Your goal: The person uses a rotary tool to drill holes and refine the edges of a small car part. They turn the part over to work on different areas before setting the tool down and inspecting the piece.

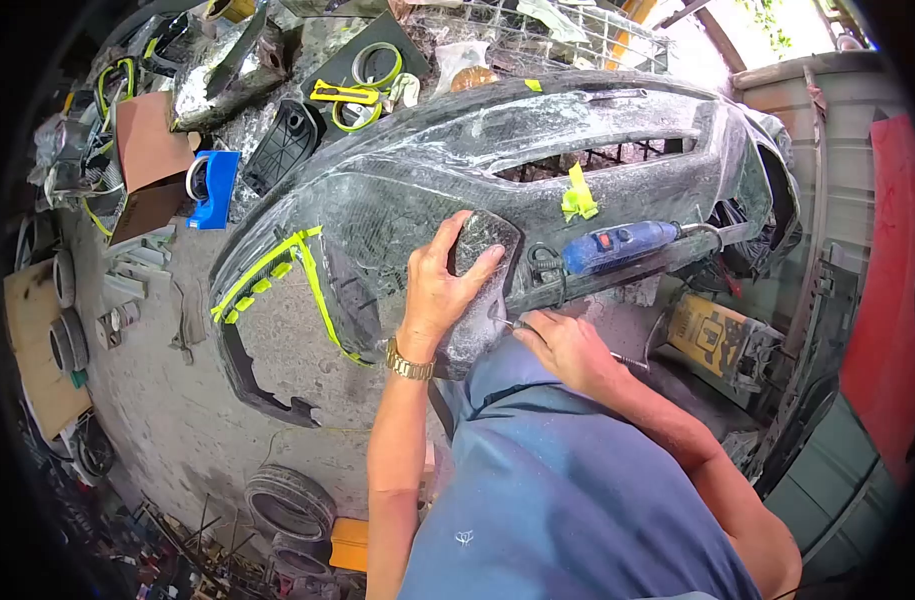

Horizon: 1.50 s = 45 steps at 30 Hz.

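Observation:
A dark, dust-covered car bumper (pixel 407 205) stretches before me, its surface scuffed and whitened. My left hand (pixel 442 275), with a gold watch (pixel 409 360) on the wrist, grips a dark projecting end of it between thumb and fingers. Just below and to the right, my right hand (pixel 567 345) is closed round a slim rotary handpiece. Its thin metal tip (pixel 503 320) points at the dusty part beside my left hand. A coiled spring sleeve (pixel 630 361) comes out behind that hand. The blue rotary tool body (pixel 622 247) lies on the bumper, with a dark cable beside it.
Yellow-green tape (pixel 312 285) edges the bumper's left opening; another strip (pixel 579 195) sticks near its slot. Behind lie a yellow cutter (pixel 345 93), tape rolls (pixel 377 65) and a blue tape dispenser (pixel 213 190). A tyre (pixel 290 502) is on the floor, a yellow box (pixel 712 333) at right.

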Tool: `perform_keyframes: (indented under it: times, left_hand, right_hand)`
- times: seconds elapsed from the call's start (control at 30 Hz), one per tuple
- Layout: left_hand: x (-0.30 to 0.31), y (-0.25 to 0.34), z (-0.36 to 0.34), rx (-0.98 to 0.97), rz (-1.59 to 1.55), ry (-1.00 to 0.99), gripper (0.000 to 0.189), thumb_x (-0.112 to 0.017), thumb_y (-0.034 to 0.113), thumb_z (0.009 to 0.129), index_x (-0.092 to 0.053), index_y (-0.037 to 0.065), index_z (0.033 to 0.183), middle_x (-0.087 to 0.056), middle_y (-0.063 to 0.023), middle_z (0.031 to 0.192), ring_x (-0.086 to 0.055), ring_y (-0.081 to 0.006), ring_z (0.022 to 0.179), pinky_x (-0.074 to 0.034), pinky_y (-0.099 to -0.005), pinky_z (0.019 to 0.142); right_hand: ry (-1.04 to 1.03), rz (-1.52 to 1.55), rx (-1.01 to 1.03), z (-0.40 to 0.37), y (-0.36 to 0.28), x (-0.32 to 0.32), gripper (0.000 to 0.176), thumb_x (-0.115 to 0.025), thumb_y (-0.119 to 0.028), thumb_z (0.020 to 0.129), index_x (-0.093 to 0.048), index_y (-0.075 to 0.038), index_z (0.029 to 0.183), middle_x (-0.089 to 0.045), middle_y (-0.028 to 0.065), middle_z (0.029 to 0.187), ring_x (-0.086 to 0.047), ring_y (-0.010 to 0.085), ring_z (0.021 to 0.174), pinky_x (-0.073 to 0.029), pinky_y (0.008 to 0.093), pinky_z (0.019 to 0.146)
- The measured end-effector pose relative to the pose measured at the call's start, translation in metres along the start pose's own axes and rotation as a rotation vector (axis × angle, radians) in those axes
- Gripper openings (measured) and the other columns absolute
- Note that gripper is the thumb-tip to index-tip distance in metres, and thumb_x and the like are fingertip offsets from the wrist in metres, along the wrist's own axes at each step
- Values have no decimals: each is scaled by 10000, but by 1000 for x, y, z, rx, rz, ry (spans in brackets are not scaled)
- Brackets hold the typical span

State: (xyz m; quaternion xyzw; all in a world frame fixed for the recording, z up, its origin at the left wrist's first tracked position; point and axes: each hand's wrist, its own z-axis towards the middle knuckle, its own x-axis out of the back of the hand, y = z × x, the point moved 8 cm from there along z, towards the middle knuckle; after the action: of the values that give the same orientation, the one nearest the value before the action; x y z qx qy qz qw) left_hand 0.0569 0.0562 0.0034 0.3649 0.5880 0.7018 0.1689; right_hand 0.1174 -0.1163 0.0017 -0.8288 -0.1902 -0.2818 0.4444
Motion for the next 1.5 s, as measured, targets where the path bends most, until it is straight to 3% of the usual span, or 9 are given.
perform_keyframes:
  times: [0.2, 0.27, 0.47, 0.9, 0.97, 1.2, 1.27, 1.4, 1.5]
  left_hand:
    - [7, 0, 2, -15, 32, 22, 458, -783, 181, 760, -597, -14, 1131, -693, -199, 933, -706, -291, 823, -543, -344, 704]
    - [3, -1, 1, 23, 14, 21, 445, -777, 115, 761, -595, -36, 1138, -690, -144, 912, -677, -170, 803, -515, -298, 729]
    - [-2, 0, -3, 39, -21, 22, 443, -776, 118, 768, -593, -35, 1141, -698, -142, 899, -675, -162, 805, -517, -296, 730]
    - [-1, 5, -6, 58, 6, 30, 452, -776, 126, 771, -588, -38, 1147, -702, -149, 895, -674, -167, 796, -518, -299, 728]
    - [-2, 5, -5, 13, 12, 38, 441, -762, 167, 783, -579, -14, 1141, -696, -181, 876, -705, -283, 773, -532, -343, 661]
    - [-1, 9, -6, -22, 36, 55, 447, -764, 175, 782, -580, -14, 1142, -694, -187, 877, -705, -283, 771, -533, -347, 658]
    - [-2, 4, -6, 54, 18, 29, 453, -777, 130, 772, -587, -42, 1146, -702, -157, 890, -673, -164, 798, -518, -301, 732]
    - [-1, 1, -7, 52, 10, 43, 458, -779, 124, 768, -588, -43, 1150, -703, -154, 875, -665, -149, 784, -518, -298, 725]
    - [2, -7, -9, 119, -61, -6, 406, -768, 104, 783, -588, -23, 1124, -689, -88, 891, -626, -118, 803, -502, -277, 737]
  right_hand:
    - [37, 59, 22, 3, -4, -8, 279, -526, -292, 956, -549, -19, 903, -629, 223, 817, -605, 442, 780, -470, 522, 686]
    - [-19, 70, -49, 2, 1, -10, 288, -518, -294, 961, -548, -12, 909, -627, 233, 814, -601, 446, 782, -465, 530, 687]
    - [-49, 154, -87, -4, 2, -9, 308, -500, -308, 969, -545, -10, 906, -622, 234, 771, -597, 451, 761, -457, 538, 676]
    - [11, -43, -42, 4, 10, -1, 268, -528, -312, 946, -571, -48, 933, -648, 165, 848, -628, 395, 776, -495, 496, 662]
    - [14, -76, -46, 6, 9, 4, 258, -544, -304, 934, -578, -48, 943, -650, 156, 848, -637, 378, 787, -501, 484, 661]
    - [39, -133, -3, 5, 8, 4, 229, -568, -269, 920, -570, -40, 921, -651, 150, 848, -640, 368, 767, -506, 477, 644]
    - [85, -104, 50, 3, 7, 3, 230, -572, -267, 918, -585, -38, 946, -648, 150, 845, -638, 371, 756, -507, 473, 643]
    - [28, -100, -3, 3, 10, 3, 241, -569, -272, 921, -603, -43, 989, -651, 152, 863, -633, 378, 762, -506, 467, 653]
    - [-41, 98, 47, 0, 2, 9, 228, -562, -241, 938, -602, -28, 1011, -651, 193, 912, -624, 396, 810, -490, 439, 679]
